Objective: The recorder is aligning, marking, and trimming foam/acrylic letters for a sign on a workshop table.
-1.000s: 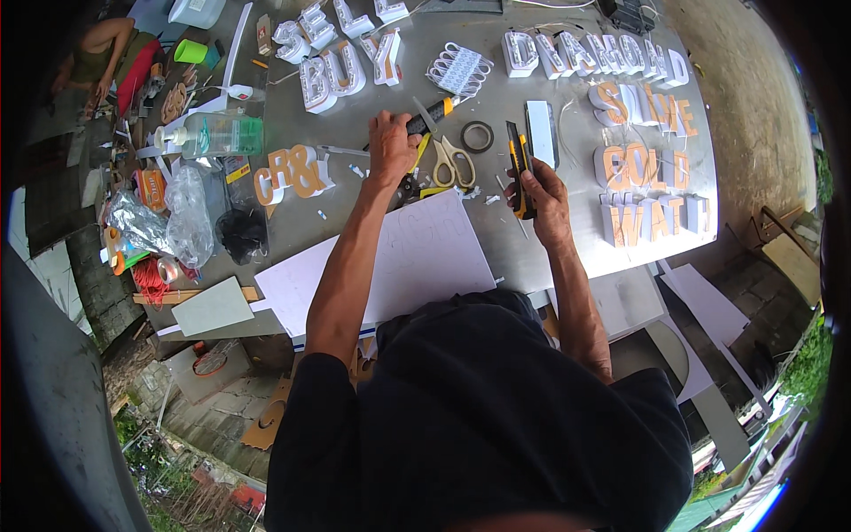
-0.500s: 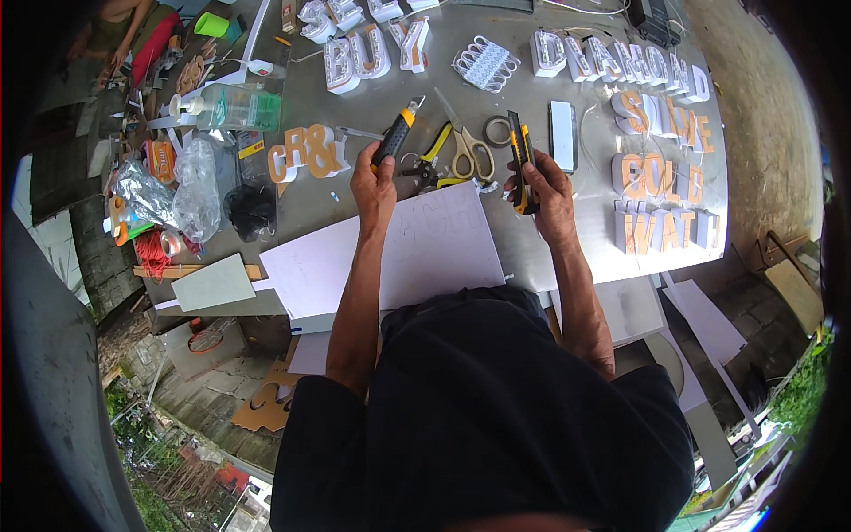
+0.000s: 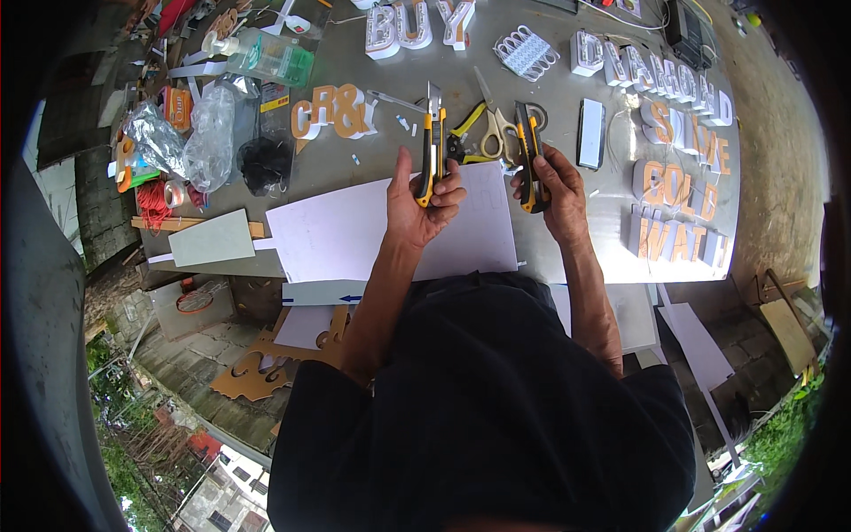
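Palm turned up, my left hand (image 3: 418, 202) has its fingers curled round a black-and-yellow utility knife (image 3: 433, 146), blade end pointing away from me. My right hand (image 3: 564, 193) grips a second black-and-yellow utility knife (image 3: 529, 149), also upright in the view. Both are held above a large white sheet (image 3: 355, 226) at the table's near edge. Beyond and between the hands lie scissors with beige handles (image 3: 496, 133) and a yellow-handled plier-like tool (image 3: 467, 129), partly covered by the hands and knives. Right of my right hand rests a phone-like slab (image 3: 590, 133).
White and tan channel letters stand along the far side and right of the metal table (image 3: 355, 168), with a smaller group of letters (image 3: 332, 113) at the left. A green-tinted bottle (image 3: 270, 58), plastic bags (image 3: 210, 137) and red cord (image 3: 154, 206) crowd the left end. A strip bundle (image 3: 526, 53) lies at the back.
My left hand has turned palm up and moved right, bringing its knife upright beside the other one. My right hand still holds its knife, and the whole view has shifted slightly.
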The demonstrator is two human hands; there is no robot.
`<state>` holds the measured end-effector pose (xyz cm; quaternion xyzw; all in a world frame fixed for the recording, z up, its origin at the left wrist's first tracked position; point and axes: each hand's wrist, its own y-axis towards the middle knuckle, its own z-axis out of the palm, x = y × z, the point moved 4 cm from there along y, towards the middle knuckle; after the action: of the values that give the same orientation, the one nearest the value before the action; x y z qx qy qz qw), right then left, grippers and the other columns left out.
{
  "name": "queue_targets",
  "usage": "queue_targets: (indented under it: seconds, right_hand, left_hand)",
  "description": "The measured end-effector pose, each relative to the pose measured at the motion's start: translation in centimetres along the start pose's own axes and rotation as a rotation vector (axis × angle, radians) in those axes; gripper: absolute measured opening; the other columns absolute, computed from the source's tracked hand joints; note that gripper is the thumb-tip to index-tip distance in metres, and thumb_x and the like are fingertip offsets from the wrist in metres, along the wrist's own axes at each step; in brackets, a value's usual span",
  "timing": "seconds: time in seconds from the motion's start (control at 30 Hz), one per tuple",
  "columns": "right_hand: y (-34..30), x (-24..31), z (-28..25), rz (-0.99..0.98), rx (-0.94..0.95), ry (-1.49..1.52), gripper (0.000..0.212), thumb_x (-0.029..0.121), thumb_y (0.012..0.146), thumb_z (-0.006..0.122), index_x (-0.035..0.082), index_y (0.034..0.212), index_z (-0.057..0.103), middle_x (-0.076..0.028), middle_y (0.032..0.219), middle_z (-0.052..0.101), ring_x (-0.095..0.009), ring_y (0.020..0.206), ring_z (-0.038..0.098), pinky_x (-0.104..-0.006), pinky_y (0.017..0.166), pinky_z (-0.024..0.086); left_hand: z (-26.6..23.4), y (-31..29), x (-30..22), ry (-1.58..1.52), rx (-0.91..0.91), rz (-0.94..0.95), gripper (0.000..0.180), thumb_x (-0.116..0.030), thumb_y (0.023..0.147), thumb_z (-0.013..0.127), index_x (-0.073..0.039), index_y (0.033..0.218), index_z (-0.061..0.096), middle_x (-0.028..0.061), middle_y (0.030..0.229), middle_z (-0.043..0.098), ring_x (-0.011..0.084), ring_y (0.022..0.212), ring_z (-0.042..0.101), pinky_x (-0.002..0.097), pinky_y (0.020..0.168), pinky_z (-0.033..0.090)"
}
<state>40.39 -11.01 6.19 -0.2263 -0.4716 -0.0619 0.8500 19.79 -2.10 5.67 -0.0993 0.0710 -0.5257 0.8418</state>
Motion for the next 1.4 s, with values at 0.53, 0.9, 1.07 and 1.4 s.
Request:
queue_targets:
  seconds: [0.53,0.9,1.07,1.4]
  right_hand:
    - [-2.8,-0.9,2.3,0.047,0.080,0.036,0.054,0.034,0.110,0.041,-0.010,0.139,0.049,-0.021,0.110,0.067,-0.026,0.084,0.070,-0.0385,0.071,0.058]
    - [-3.4,-1.3,3.2,0.072,0.120,0.031,0.039,0.016,0.106,0.053,-0.008,0.137,0.052,-0.017,0.109,0.068,-0.022,0.084,0.070,-0.0350,0.071,0.059]
    - [-3.5,-1.5,4.1,0.023,0.113,-0.072,0.041,0.018,0.107,0.053,-0.007,0.140,0.050,-0.016,0.107,0.068,-0.019,0.083,0.069,-0.0330,0.071,0.058]
    - [-4.0,-1.6,7.5,0.080,0.016,0.018,0.040,0.020,0.104,0.057,-0.006,0.134,0.052,-0.014,0.098,0.067,-0.018,0.073,0.066,-0.0306,0.061,0.056]
  left_hand:
    - [-1.5,-2.0,1.4,0.123,-0.012,-0.082,0.078,-0.072,0.102,0.038,0.002,0.103,0.065,-0.0012,0.068,0.040,0.0074,0.057,0.034,0.0208,0.042,0.025]
    - [-2.1,-2.9,-0.1,0.224,-0.075,0.018,0.075,-0.069,0.103,0.040,0.001,0.101,0.065,-0.0026,0.062,0.040,0.0071,0.052,0.033,0.0210,0.041,0.027]
    - [-2.6,-3.1,-0.5,0.281,-0.092,0.012,0.076,-0.069,0.103,0.038,0.002,0.101,0.063,-0.0029,0.059,0.041,0.0080,0.047,0.036,0.0232,0.042,0.031]
    - [-1.5,-4.6,-1.5,0.426,-0.173,0.074,0.079,-0.067,0.105,0.035,0.006,0.122,0.060,0.0022,0.061,0.054,0.0091,0.044,0.043,0.0244,0.043,0.033]
